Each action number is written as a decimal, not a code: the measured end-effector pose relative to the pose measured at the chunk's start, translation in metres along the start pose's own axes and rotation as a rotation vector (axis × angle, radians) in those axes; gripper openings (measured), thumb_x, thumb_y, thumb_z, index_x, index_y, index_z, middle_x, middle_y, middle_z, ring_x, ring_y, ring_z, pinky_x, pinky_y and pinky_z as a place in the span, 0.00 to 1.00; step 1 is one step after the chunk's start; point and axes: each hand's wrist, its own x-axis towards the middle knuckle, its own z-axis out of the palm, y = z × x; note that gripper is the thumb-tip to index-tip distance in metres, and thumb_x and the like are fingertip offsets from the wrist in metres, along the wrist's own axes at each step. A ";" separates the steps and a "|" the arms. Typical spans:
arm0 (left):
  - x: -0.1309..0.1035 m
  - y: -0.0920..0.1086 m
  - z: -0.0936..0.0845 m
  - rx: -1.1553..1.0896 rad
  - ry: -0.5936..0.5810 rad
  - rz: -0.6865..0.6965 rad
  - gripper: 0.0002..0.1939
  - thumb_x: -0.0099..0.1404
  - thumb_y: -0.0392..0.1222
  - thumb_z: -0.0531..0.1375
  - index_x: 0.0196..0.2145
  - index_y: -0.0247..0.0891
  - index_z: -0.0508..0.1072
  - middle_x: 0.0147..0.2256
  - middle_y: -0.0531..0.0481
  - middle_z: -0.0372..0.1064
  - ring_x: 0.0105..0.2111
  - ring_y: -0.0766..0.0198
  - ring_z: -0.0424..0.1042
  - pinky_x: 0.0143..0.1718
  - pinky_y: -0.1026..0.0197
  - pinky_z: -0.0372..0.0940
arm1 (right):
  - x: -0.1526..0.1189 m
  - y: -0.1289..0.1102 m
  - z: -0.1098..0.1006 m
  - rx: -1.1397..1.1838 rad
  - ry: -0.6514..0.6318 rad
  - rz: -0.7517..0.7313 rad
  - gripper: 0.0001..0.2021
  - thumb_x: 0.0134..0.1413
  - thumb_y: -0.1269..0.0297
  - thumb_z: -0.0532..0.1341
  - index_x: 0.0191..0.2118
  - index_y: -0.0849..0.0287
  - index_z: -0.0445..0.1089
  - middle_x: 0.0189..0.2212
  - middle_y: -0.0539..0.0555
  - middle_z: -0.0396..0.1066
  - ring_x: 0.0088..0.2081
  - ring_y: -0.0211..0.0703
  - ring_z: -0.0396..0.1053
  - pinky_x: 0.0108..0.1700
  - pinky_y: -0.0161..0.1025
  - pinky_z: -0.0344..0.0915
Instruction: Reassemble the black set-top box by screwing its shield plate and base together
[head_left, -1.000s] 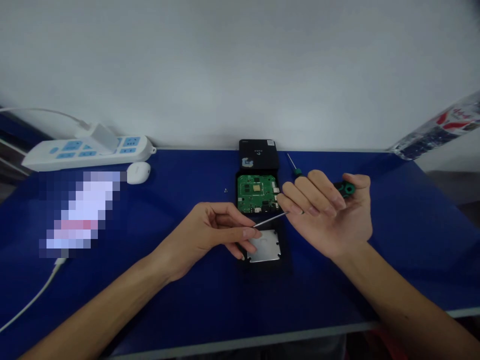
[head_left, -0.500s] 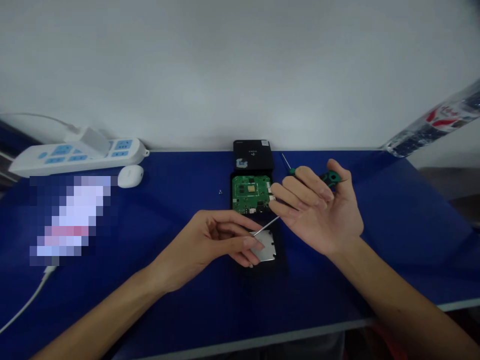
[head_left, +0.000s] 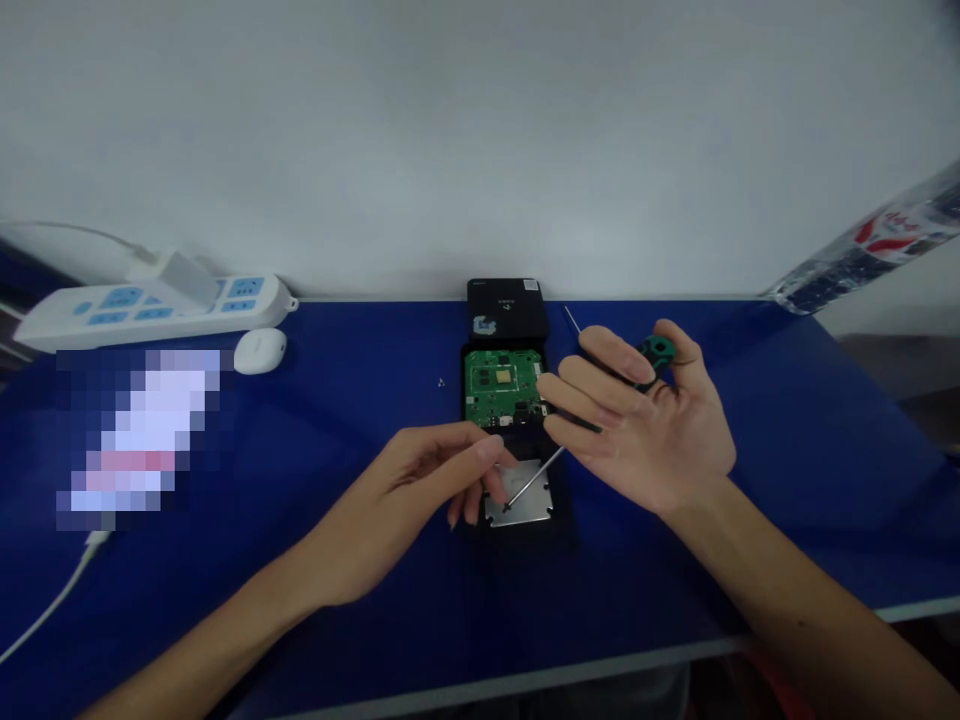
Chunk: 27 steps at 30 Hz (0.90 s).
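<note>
My right hand (head_left: 637, 420) is wrapped around a screwdriver with a green and black handle (head_left: 658, 358). Its thin shaft (head_left: 534, 480) slants down to the left, and the dark tip rests at the lower left of a silver metal plate (head_left: 529, 497). That plate lies in a black casing half (head_left: 561, 525). My left hand (head_left: 439, 475) hovers over the plate's left side, fingers loosely bent and apart, one fingertip close to the screwdriver tip. Just beyond sits a green circuit board (head_left: 491, 385) in a black frame, partly behind my right fingers.
A black box lid (head_left: 506, 310) stands against the wall. Tiny screws (head_left: 441, 383) lie left of the board. Another thin metal shaft (head_left: 572, 320) shows behind my right hand. A power strip (head_left: 150, 312), white earbud case (head_left: 260, 351) and blurred phone (head_left: 150, 430) with cable are at left.
My left fingers have let go of the screwdriver's shaft and moved slightly left. The tip has dropped onto the metal plate, and the handle has shifted a little in my right hand.
</note>
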 end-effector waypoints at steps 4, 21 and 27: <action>-0.001 0.003 -0.006 0.137 0.045 -0.025 0.18 0.78 0.58 0.62 0.40 0.44 0.85 0.35 0.53 0.82 0.32 0.66 0.72 0.32 0.65 0.64 | -0.001 -0.007 -0.003 -0.058 -0.082 0.027 0.25 0.77 0.48 0.60 0.29 0.52 0.52 0.19 0.42 0.45 0.23 0.41 0.41 0.23 0.34 0.52; 0.003 -0.006 -0.009 0.570 0.355 -0.021 0.22 0.76 0.58 0.59 0.29 0.41 0.69 0.24 0.58 0.62 0.25 0.64 0.60 0.26 0.61 0.53 | -0.002 0.000 -0.011 -0.447 -0.399 0.060 0.31 0.82 0.48 0.45 0.28 0.58 0.67 0.19 0.46 0.53 0.21 0.37 0.51 0.27 0.36 0.54; 0.001 -0.007 -0.012 0.661 0.342 -0.058 0.27 0.75 0.60 0.57 0.24 0.41 0.57 0.23 0.57 0.53 0.24 0.65 0.55 0.25 0.60 0.50 | -0.002 0.004 -0.010 -0.449 -0.364 0.077 0.31 0.82 0.47 0.45 0.28 0.58 0.67 0.18 0.46 0.54 0.20 0.38 0.50 0.26 0.37 0.53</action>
